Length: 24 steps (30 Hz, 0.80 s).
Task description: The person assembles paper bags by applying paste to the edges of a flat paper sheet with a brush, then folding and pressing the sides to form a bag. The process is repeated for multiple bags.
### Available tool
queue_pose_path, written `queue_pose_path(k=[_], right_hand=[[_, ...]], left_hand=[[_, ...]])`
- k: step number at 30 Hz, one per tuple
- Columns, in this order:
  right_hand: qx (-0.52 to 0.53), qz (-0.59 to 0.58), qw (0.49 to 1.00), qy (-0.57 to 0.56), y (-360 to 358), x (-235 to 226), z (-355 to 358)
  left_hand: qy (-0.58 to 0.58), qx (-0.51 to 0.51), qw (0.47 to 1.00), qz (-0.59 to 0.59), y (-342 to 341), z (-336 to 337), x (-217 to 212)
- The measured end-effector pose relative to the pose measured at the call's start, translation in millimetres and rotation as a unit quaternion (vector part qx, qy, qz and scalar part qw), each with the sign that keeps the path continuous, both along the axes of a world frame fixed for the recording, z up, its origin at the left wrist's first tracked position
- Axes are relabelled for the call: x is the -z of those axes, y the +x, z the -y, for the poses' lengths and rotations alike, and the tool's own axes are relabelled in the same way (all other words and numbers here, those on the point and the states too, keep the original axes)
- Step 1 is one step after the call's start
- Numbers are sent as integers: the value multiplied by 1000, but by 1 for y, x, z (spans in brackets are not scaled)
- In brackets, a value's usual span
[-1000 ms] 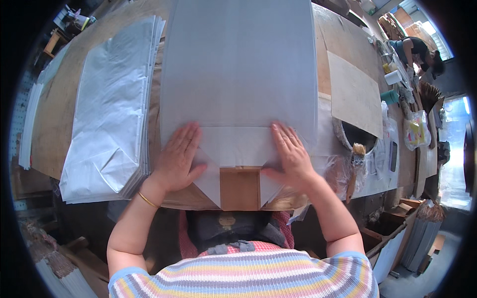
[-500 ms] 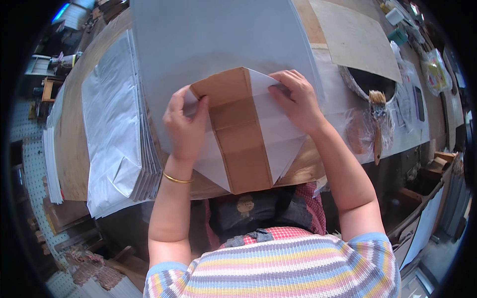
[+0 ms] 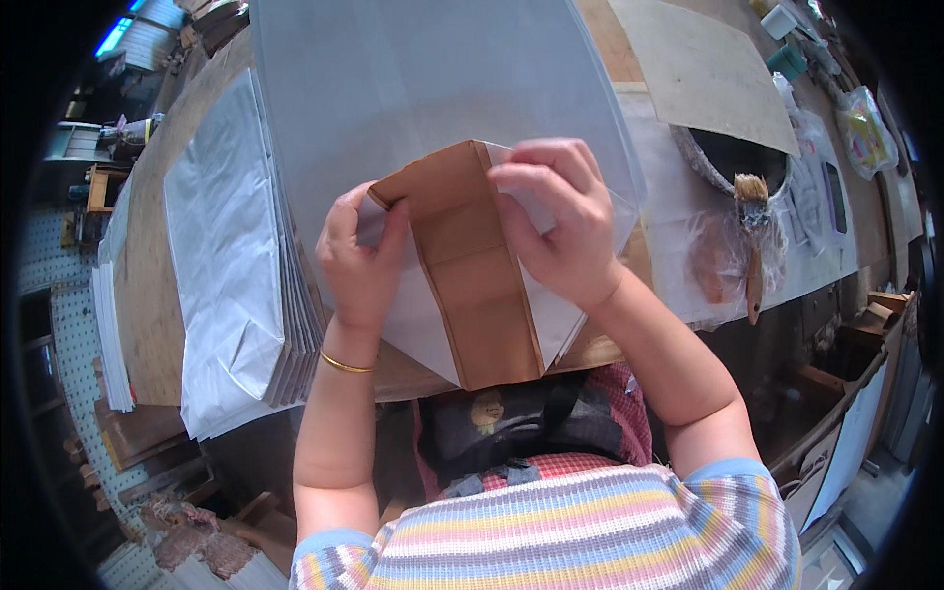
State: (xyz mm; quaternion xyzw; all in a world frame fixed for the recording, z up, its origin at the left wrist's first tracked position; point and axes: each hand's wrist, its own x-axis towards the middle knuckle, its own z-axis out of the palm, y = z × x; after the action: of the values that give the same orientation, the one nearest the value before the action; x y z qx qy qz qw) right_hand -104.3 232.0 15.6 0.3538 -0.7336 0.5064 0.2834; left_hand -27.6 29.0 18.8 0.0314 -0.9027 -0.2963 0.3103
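In front of me is a white paper bag (image 3: 560, 313) with its bottom end folded out to points. A creased brown paper panel (image 3: 477, 275) runs along its middle. My left hand (image 3: 360, 258) pinches the upper left edge of the brown panel, thumb on top. At the panel's upper right edge is my right hand (image 3: 562, 218), fingers bent and thumb below them, gripping the edge there. The fingers hide part of the white flap behind.
A large grey-white sheet (image 3: 423, 69) lies beyond the bag. To the left is a stack of white paper bags (image 3: 224, 246). On the right, a glue brush (image 3: 752, 221) rests against a dark round basin (image 3: 733, 157), partly covered by a beige board (image 3: 703, 69).
My right hand has moved left, from the white corner flap to the edge of the brown panel. My left hand keeps its pinch, and the panel's top has tilted slightly left.
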Motion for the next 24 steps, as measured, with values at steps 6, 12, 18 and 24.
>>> queue_pose_path(k=[6, 12, 18, 24], right_hand=[[-126, 120, 984, 29, 36, -11, 22], [-120, 176, 976, 48, 34, -5, 30], [-139, 203, 966, 78, 31, -7, 59], [-136, 161, 973, 89, 44, -11, 76]], left_hand=[[24, 4, 1000, -3, 1, 0, 6], [68, 54, 996, 22, 6, 6, -3], [159, 165, 971, 63, 5, 26, -16], [193, 117, 968, 108, -22, 32, -19]])
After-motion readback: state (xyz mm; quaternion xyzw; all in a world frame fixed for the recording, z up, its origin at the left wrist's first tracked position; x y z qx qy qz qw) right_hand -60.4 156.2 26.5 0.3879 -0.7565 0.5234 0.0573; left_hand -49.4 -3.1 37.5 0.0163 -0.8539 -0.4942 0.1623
